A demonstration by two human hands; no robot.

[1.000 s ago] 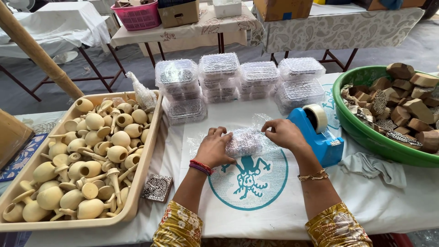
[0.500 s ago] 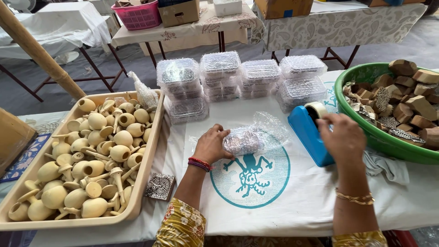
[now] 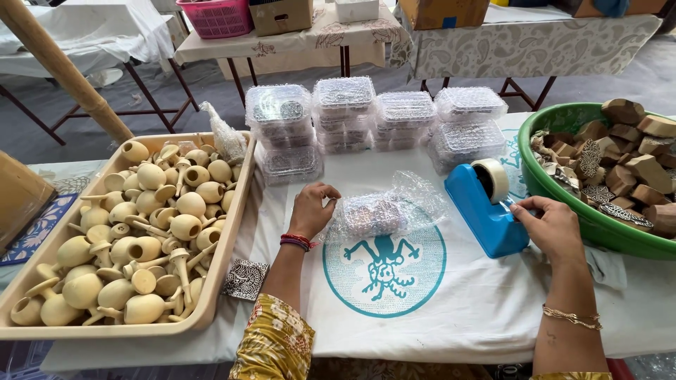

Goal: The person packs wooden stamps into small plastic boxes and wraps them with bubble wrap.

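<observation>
Left hand: the left hand [image 3: 312, 209] rests on the white cloth-covered surface [image 3: 451, 302], fingers curled, its fingertips touching the left end of the bubble-wrapped bundle [image 3: 377, 213]; the grip is closed lightly against the wrap rather than clamped round it.
Right hand: the right hand [image 3: 554, 229] is at the near right end of the blue plastic tape dispenser [image 3: 482, 211], thumb and fingers pinched together at its cutting edge; whether tape lies between them I cannot tell.
Bundle: it lies on the surface between the two hands, at the top of a teal printed circle with a figure [image 3: 384, 262], loose clear wrap standing up on its right side.
Dispenser: it stands just right of the bundle, with a roll of pale tape [image 3: 491, 179] on top.
Left side: a beige plastic tray [image 3: 225, 239] full of pale clay pots and funnels [image 3: 148, 232].
Behind: stacks of clear bubble-wrapped packets [image 3: 373, 119] in a row along the far edge of the surface.
Right side: a green plastic basin [image 3: 563, 190] holding carved wooden blocks [image 3: 627, 162], just beyond the dispenser.
Near tray: a small dark patterned block [image 3: 246, 279] lies on the surface by the tray's near corner.
</observation>
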